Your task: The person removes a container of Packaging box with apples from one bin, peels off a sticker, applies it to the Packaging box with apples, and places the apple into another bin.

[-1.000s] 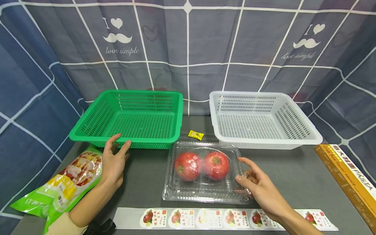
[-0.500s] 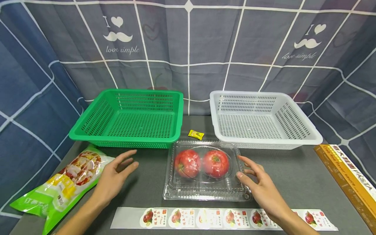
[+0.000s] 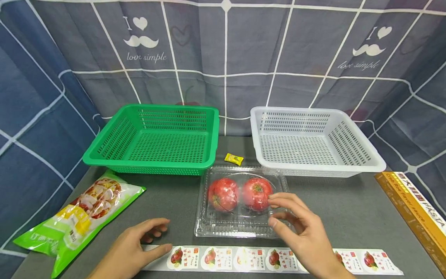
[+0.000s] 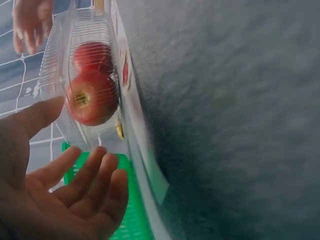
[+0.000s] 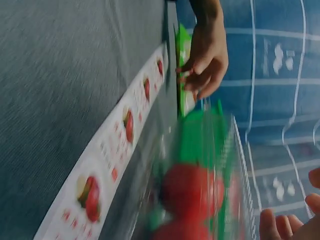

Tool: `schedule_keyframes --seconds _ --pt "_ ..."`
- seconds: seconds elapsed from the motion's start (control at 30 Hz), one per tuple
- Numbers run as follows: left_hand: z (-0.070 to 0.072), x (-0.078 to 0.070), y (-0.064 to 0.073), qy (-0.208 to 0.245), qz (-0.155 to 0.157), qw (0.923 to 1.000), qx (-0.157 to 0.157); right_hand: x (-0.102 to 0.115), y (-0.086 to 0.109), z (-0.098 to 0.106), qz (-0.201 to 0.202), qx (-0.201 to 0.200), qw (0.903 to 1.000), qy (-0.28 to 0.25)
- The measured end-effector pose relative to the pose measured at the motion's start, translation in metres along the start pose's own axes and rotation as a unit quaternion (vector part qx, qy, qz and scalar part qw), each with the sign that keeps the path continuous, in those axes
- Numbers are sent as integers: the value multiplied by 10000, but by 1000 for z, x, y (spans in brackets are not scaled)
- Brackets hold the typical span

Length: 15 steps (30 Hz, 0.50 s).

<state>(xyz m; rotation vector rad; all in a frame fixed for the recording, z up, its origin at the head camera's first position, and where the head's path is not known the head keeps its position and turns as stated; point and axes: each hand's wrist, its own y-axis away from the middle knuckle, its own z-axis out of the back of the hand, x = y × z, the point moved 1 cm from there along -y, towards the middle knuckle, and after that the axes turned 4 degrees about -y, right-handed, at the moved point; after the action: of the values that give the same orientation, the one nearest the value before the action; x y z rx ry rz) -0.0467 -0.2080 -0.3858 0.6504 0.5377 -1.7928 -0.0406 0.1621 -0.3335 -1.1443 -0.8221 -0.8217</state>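
Note:
A clear plastic clamshell box [image 3: 240,226] with two red apples [image 3: 258,193] inside sits mid-table, its lid down. My right hand [image 3: 303,228] hovers over its right front corner, fingers loosely bent and gripping nothing. My left hand [image 3: 139,242] is over the left end of a strip of apple stickers [image 3: 216,259], fingers relaxed with thumb apart, holding nothing. In the left wrist view that hand [image 4: 75,185] shows spread fingers, with the box beyond them. The right wrist view is blurred; the box and apples [image 5: 192,190] fill its lower middle.
A green basket [image 3: 150,166] stands at the back left, a white basket [image 3: 320,168] at the back right. Between them lies a small yellow packet [image 3: 234,159]. A green food bag [image 3: 80,217] is on the left, a long pasta box [image 3: 414,213] on the right.
My left hand has come away from the bag and green basket, moving toward me to the sticker strip. My right hand has shifted from the box's right side to above its front right corner.

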Motion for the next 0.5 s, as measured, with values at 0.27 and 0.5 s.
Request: schedule_keyframes --seconds 0.27,0.5 --pt "-5 19 11 -956 -449 9927 586 4 -7 -38 -490 953 9871 -1187" --pt "-3 31 14 -989 -482 9900 886 1 -7 -67 -635 1815 9629 -1892"
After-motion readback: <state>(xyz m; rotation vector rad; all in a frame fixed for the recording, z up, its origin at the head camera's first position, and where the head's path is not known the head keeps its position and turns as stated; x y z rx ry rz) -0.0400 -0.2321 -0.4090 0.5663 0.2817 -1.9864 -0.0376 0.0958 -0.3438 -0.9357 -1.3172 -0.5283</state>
